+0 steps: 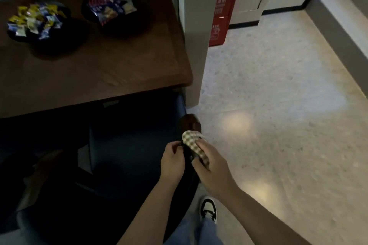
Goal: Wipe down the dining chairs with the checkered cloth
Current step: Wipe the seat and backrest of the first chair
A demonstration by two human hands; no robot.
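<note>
The dark dining chair [131,151] with a blue seat is pushed under the table, and its wooden armrest [191,122] juts out on the right. My right hand [211,167] grips the beige checkered cloth [192,141], which is bunched on the armrest. My left hand [173,158] has its fingers curled on the inner edge of the same armrest, close to the cloth. In the dim light the chair's back and legs barely show.
The brown table [95,69] carries two dark bowls of wrapped snacks [35,20] [111,6]. A white pillar [191,26] stands at the table's right corner, with a red cabinet [225,6] behind it. Pale floor [278,105] spreads right; my shoe [208,209] is below.
</note>
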